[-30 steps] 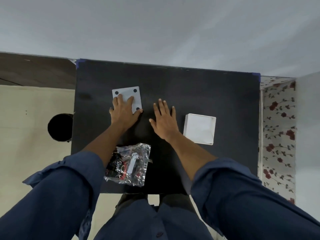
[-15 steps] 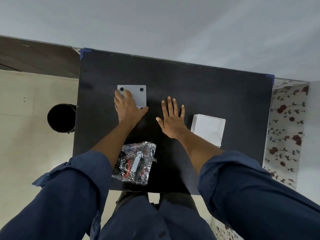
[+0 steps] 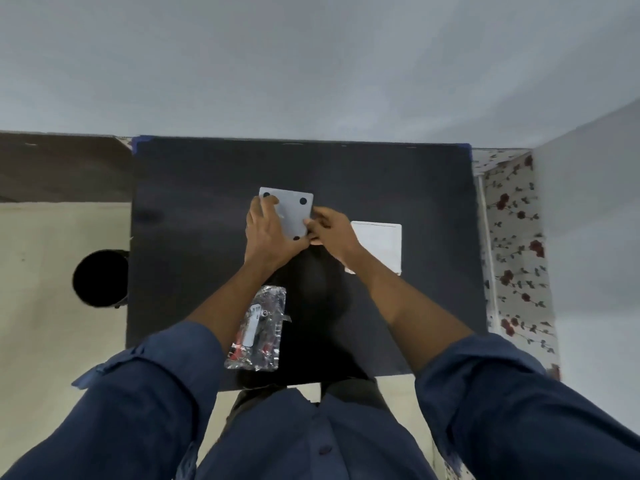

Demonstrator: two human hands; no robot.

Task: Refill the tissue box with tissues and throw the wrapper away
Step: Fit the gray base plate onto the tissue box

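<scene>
Head view: both hands close on the grey plate with black dots (image 3: 289, 213) near the desk (image 3: 381, 174) centre. The left hand (image 3: 268, 233) covers its left edge; the right hand (image 3: 332, 233) pinches its near right corner. The white tissue box (image 3: 379, 245) sits just right of it, the wrapped tissue pack (image 3: 259, 329) at the near edge — the black bin (image 3: 98, 278) stands off the left edge.

Risks: a thin pinch may slip — and a sleeve may knock the pack off.

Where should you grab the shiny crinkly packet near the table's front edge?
Probably by a long side edge of the packet, pinching from above. It lies flat on the black table, so nothing fits underneath, while its loose, crinkled plastic should gather between fingers. Both hands are busy at the grey plate.
</scene>
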